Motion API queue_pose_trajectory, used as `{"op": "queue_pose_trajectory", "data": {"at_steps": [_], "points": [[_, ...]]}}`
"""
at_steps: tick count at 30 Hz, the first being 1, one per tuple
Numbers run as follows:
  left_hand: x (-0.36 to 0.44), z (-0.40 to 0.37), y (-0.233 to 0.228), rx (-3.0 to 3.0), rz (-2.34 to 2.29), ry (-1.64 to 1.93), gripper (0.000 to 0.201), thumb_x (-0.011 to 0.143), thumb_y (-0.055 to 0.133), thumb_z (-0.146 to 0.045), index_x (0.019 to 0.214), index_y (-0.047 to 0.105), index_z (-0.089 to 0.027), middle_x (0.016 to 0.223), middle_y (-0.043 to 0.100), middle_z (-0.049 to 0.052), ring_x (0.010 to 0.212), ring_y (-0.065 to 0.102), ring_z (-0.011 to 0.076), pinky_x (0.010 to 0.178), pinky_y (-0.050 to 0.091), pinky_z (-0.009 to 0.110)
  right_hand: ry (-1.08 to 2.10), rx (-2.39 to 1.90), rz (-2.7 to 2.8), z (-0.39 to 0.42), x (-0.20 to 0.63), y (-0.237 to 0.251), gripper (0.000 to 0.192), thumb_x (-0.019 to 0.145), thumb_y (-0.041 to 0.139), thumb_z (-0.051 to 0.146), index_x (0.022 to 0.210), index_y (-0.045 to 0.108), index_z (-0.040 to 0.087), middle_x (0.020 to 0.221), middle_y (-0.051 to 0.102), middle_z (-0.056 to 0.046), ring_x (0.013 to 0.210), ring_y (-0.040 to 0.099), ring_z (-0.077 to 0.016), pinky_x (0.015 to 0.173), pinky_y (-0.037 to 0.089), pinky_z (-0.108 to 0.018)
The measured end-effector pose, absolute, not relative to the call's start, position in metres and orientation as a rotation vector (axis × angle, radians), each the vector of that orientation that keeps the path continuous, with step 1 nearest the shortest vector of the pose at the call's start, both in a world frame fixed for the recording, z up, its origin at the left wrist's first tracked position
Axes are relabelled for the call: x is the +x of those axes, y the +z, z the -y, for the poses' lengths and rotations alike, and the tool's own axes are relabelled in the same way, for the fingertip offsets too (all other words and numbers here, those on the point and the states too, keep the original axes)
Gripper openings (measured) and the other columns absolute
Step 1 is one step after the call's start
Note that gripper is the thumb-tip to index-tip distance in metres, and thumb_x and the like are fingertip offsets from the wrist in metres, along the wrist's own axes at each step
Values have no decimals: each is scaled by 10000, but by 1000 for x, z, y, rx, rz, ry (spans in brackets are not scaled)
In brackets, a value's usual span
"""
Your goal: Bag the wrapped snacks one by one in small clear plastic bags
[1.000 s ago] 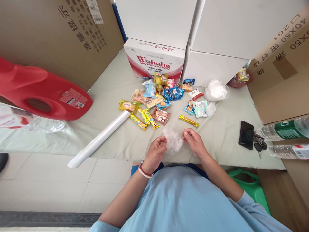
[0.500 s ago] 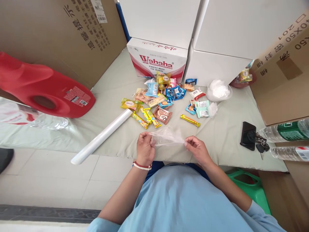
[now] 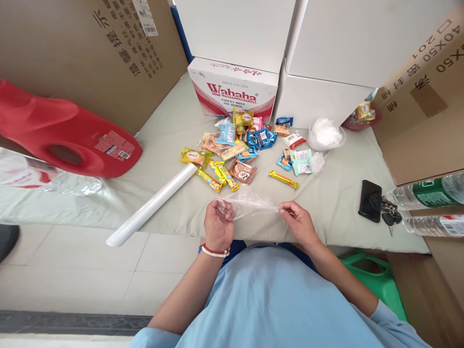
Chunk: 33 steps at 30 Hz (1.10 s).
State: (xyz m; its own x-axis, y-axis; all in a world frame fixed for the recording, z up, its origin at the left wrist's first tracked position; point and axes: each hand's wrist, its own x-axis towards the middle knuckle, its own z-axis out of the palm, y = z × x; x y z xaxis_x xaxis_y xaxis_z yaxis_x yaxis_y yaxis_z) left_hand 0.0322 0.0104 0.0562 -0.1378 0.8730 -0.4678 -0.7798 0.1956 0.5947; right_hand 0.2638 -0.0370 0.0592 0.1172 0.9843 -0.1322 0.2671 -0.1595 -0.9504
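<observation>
Both hands pinch one thin clear bag (image 3: 250, 203), stretched taut between them just above the near edge of the mat (image 3: 174, 130): the left hand (image 3: 218, 224) has its fingers curled closed round a crumpled end, the right hand (image 3: 300, 223) nips the other end between thumb and fingertips (image 3: 283, 209). The film is filmy, wrinkled and nearly see-through (its far edge bulges up a little). Just beyond it lie small glossy snack packets (image 3: 241, 145), flat pillows and slim bars in yellow, blue and brown, scattered loosely. To the left a long white roll (image 3: 152, 205) lies slantwise, its near end overhanging the mat's edge above the pale floor tiles (image 3: 72, 270). Further left lie a big red plastic jug (image 3: 61, 130) on its side and a clear bottle (image 3: 54, 181). To the right sit a wad of clear bags (image 3: 324, 133), a black phone (image 3: 369, 201) with keys (image 3: 389, 215) touching it, and two bottles (image 3: 431, 208). Cardboard and white boxes wall the back, one printed carton (image 3: 234, 92) in the middle.
</observation>
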Motion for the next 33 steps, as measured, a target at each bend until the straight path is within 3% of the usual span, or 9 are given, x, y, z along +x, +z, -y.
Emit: {"op": "queue_pose_trajectory", "data": {"at_steps": [7,11,14,16,19,21,23,30,33], "points": [[15,-7,37,131,-1029,1330,171,709,637,-314,703,509,-200,723,526,-14,541,428,87,526,377,236,1178,-1528,1144,35,256,54,288,872,685,480,1013,708,230,834,648,-26,716,572,-170,647,483,-294],[5,5,40,816,-1594,1383,385,639,639,-172,1020,632,-231,1095,628,50,944,598,197,835,495,343,1117,-1504,1258,37,261,55,247,912,655,474,944,735,242,862,642,-39,747,576,-185,667,478,-307],[2,2,59,1543,-1768,1278,614,716,633,-163,1324,574,-235,1382,570,118,1377,442,315,1175,304,503,1047,-1436,1432,36,266,61,227,955,622,446,962,745,255,887,640,-46,784,590,-193,712,486,-319],[5,-10,71,1871,-1687,1164,615,762,655,-200,1370,563,-230,1426,562,137,1473,338,363,1233,147,572,1031,-1387,1541,35,268,66,222,981,598,428,990,747,263,907,642,-52,794,600,-195,730,494,-327],[15,-32,75,2054,-1419,929,437,721,776,-280,1150,697,-251,1235,680,116,1326,498,389,1198,192,587,1019,-1361,1633,35,271,73,224,1000,577,417,1022,744,268,941,648,-60,808,614,-198,740,504,-334],[22,-41,70,1963,-1256,828,206,718,800,-312,898,731,-241,950,716,82,994,636,312,1056,384,506,992,-1377,1631,36,274,76,214,999,582,409,1052,736,269,941,646,-55,808,609,-195,748,504,-335],[25,-44,62,1730,-1216,878,148,771,773,-357,781,703,-228,720,645,33,690,574,207,803,462,377,960,-1414,1574,40,278,76,210,986,602,406,1086,723,267,927,640,-46,810,599,-191,760,501,-332],[6,-36,45,724,-1293,1455,354,779,797,-490,857,560,-239,545,441,-102,470,371,91,535,373,230,1103,-1642,1154,55,308,52,380,876,678,552,1082,692,233,857,616,-33,717,557,-180,647,511,-318],[4,-30,38,662,-1416,1451,333,802,774,-463,844,529,-242,535,437,-109,448,362,86,475,337,214,955,-1661,1300,54,311,52,486,808,754,548,1177,675,242,1066,633,-84,909,602,-228,792,553,-381]]}}
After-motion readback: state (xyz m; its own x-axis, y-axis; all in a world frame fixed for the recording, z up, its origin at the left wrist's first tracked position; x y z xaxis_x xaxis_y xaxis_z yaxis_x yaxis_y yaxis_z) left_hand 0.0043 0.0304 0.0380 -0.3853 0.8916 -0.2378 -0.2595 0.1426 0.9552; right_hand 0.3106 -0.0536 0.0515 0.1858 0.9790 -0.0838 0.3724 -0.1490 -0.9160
